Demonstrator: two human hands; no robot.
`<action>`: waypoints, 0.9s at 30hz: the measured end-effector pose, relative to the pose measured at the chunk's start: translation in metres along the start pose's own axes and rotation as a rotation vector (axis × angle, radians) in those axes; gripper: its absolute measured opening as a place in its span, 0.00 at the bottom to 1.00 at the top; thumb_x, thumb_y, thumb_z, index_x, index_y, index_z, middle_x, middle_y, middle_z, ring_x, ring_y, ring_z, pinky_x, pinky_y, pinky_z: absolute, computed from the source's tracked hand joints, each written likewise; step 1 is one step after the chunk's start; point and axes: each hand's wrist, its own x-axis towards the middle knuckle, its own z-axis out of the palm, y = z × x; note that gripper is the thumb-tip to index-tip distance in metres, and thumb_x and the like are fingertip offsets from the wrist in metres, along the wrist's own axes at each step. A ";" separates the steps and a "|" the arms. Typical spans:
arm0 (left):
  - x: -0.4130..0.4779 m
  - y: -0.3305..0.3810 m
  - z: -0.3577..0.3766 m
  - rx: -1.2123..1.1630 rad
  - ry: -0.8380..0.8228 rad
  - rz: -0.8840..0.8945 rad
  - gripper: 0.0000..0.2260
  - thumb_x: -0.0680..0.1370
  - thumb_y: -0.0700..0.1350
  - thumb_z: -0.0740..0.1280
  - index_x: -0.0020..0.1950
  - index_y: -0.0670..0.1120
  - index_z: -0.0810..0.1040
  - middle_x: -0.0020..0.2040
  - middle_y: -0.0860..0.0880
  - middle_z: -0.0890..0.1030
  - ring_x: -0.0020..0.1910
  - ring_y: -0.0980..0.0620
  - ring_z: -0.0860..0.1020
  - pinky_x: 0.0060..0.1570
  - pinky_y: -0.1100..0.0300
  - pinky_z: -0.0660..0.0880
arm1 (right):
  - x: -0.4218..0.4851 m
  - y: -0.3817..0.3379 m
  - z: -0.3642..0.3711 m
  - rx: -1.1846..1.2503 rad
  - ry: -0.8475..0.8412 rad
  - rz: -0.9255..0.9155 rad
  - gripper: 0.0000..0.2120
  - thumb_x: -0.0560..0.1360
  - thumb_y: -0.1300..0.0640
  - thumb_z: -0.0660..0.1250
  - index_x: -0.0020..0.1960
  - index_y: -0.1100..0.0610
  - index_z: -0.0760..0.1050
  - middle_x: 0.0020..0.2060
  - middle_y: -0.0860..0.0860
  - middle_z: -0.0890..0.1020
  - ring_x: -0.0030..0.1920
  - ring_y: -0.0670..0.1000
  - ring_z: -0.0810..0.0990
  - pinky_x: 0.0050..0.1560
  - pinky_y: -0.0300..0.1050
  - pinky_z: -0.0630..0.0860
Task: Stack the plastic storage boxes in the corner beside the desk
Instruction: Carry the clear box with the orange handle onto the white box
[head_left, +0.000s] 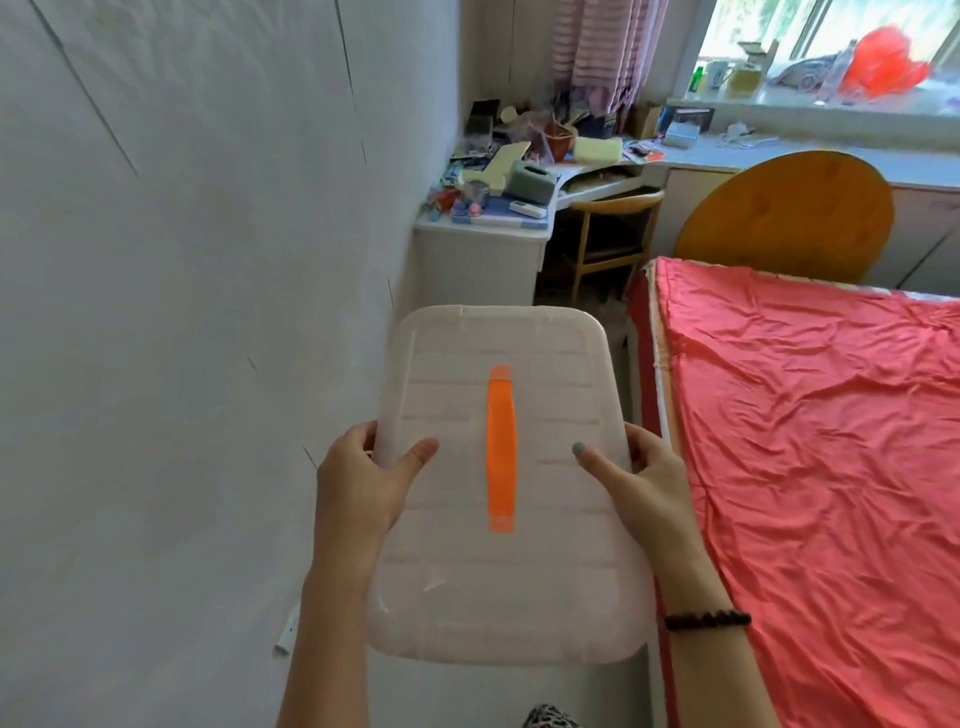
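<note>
Storage box: translucent white plastic storage box (498, 571) with a ribbed, round-cornered lid, held up in the air in front of the person, between the pale wall (182, 312) and the bed; only the lid side shows.
Handle: flat orange plastic handle (502, 449) lying along the middle of the lid, running away from the camera.
Left hand: left hand (358, 478) grips the box's left edge, thumb laid on top of the lid, the other fingers curled under the rim and mostly hidden.
Right hand: right hand (644, 486) grips the right edge, thumb with a teal-painted nail stretched flat onto the lid, fingers wrapped round the rim.
Wrist: dark beaded bracelet (706, 619) on the right wrist.
Bed: bed with a rumpled coral-pink sheet (810, 441) just right of the box.
Desk: cluttered white corner desk (483, 249) ahead, well beyond the box, against the wall.
Chair: wooden chair (613, 234) tucked under the desk.
Round board: round yellow wooden board (789, 213) standing at the head of the bed.
Window: windowsill (810, 104) crowded with cups and a red bag.
</note>
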 end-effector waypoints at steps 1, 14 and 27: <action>0.009 -0.002 0.002 0.002 -0.008 -0.007 0.25 0.66 0.60 0.75 0.56 0.46 0.78 0.42 0.58 0.77 0.43 0.54 0.77 0.37 0.68 0.67 | 0.008 0.001 0.005 -0.001 0.006 0.005 0.17 0.68 0.54 0.77 0.55 0.53 0.79 0.45 0.47 0.85 0.41 0.42 0.84 0.37 0.33 0.78; 0.165 0.014 0.082 0.009 -0.033 -0.056 0.16 0.66 0.59 0.74 0.46 0.53 0.75 0.40 0.59 0.78 0.40 0.60 0.76 0.35 0.70 0.67 | 0.188 0.007 0.049 -0.018 -0.028 0.037 0.16 0.69 0.53 0.77 0.55 0.49 0.77 0.45 0.44 0.83 0.41 0.41 0.83 0.32 0.28 0.76; 0.308 0.052 0.152 0.036 0.053 -0.100 0.18 0.67 0.57 0.75 0.50 0.51 0.76 0.40 0.60 0.77 0.39 0.61 0.75 0.36 0.68 0.67 | 0.369 -0.012 0.077 -0.013 -0.125 0.031 0.18 0.69 0.51 0.76 0.56 0.49 0.77 0.47 0.45 0.83 0.44 0.39 0.83 0.37 0.33 0.79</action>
